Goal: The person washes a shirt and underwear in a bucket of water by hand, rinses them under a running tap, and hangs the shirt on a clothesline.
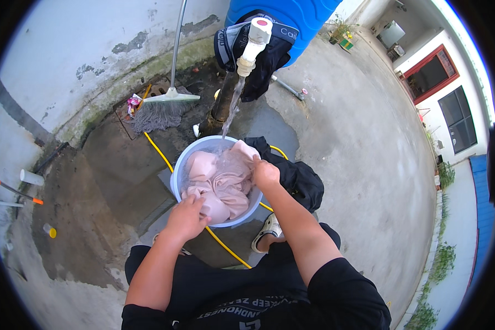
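A light-blue plastic basin [175,182] stands on the wet ground between my feet, with soaked pale pink cloth [231,181] bunched in its water. My right hand [265,173] grips a fold of the cloth at the basin's right side. On the near left, my left hand [188,218] lies over the rim; its fingers touch the cloth, and whether they grip it is unclear. From a white plastic tap [255,39] above the far rim, a stream of water [233,105] runs into the basin.
Dark garments with a lettered waistband [284,33] hang behind the tap, before a blue tank [288,8]. A mop [165,109] leans against the wall. Black cloth [301,181] lies right of the basin. A yellow hose [227,245] passes beneath it. A pipe [291,88] protrudes beyond.
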`<action>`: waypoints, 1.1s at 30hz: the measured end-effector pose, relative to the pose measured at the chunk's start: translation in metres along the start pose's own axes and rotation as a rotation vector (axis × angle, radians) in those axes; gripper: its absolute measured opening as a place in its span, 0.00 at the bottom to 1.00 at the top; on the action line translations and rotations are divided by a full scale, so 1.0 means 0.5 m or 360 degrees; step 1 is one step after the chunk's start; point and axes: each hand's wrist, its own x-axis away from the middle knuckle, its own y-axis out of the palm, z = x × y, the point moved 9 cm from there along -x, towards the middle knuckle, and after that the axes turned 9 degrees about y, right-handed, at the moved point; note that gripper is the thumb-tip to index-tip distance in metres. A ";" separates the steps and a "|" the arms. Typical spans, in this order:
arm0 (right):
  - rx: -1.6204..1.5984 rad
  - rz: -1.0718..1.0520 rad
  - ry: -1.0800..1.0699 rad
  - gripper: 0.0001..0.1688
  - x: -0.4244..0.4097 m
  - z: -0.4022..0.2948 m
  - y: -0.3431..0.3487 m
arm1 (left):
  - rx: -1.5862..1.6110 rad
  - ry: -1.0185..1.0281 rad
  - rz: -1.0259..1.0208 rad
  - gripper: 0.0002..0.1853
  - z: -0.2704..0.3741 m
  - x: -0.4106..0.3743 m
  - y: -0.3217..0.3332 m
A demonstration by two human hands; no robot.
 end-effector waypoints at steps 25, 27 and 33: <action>-0.0275 0.0188 -0.0665 0.51 0.107 -0.289 0.091 | -0.0530 -0.0073 0.0468 0.53 -0.132 -0.189 0.113; -0.0142 0.0150 -0.0671 0.51 0.083 -0.289 0.114 | -0.0489 -0.0058 0.0505 0.50 -0.137 -0.207 0.113; -0.0017 -0.0191 -0.0646 0.50 0.035 -0.265 0.197 | -0.0337 -0.0129 0.0362 0.44 -0.151 -0.244 0.126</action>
